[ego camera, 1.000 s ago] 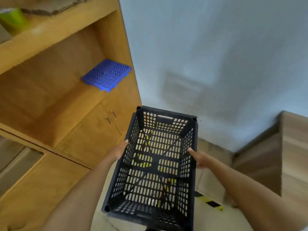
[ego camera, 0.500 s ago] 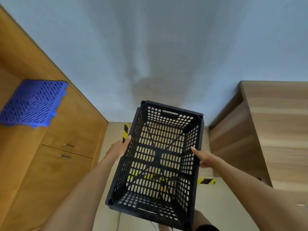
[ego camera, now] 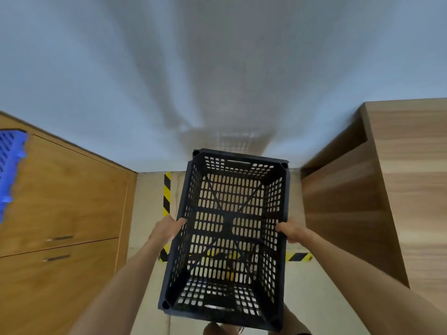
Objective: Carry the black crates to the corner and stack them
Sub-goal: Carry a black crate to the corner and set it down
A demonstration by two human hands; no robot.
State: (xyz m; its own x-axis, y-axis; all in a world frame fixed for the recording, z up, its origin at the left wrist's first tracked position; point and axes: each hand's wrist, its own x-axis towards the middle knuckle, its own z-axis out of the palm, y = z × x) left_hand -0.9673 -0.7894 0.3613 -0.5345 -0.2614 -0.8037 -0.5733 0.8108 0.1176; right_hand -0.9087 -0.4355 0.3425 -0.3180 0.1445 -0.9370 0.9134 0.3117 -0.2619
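Note:
A black perforated crate (ego camera: 228, 223) hangs in front of me, held above the floor between both hands, its open top facing me and its far end close to the wall. My left hand (ego camera: 167, 229) grips the crate's left long rim, thumb over the edge. My right hand (ego camera: 291, 232) grips the right long rim the same way. The crate is empty. Through its holes I see yellow-and-black floor tape. No other black crate is in view.
A wooden cabinet (ego camera: 60, 213) with drawers stands at the left, with a blue plastic grid (ego camera: 9, 170) at its edge. A wooden unit (ego camera: 362, 201) flanks the right. Yellow-black tape (ego camera: 167, 197) marks the floor patch in the corner by the grey wall (ego camera: 217, 68).
My view has swung right and down from the shelf towards the corner. The crate, held in both hands throughout, has come closer to the wall and over the taped floor patch.

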